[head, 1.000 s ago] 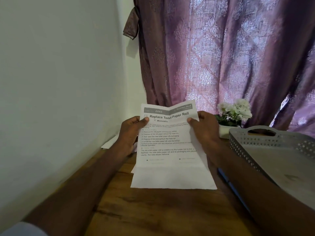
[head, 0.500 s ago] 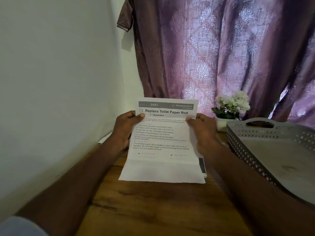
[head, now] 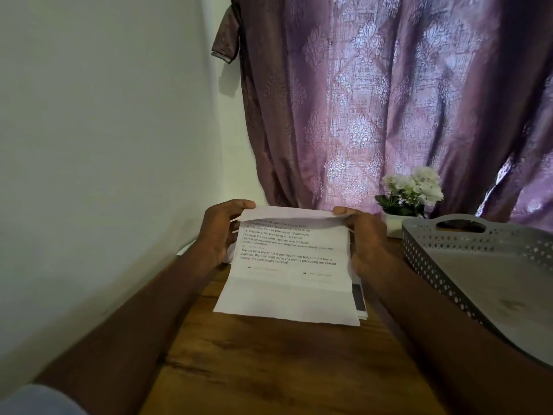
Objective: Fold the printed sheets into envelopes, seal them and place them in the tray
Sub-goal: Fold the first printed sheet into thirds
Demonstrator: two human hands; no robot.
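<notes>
White printed paper sheet (head: 288,265) hangs over the wooden table (head: 269,354), our left hand (head: 220,232) and right hand (head: 366,238) pinching its far corners to roll the top edge toward us for folding.

Bare forearms; seemingly pale blue-grey sleeve (head: 36,399) on left.

Mauve damask curtain (head: 389,100), grey perforated tray (head: 449,253)

Home: curtain (head: 389,100), potted flowers (head: 411,190)
</notes>
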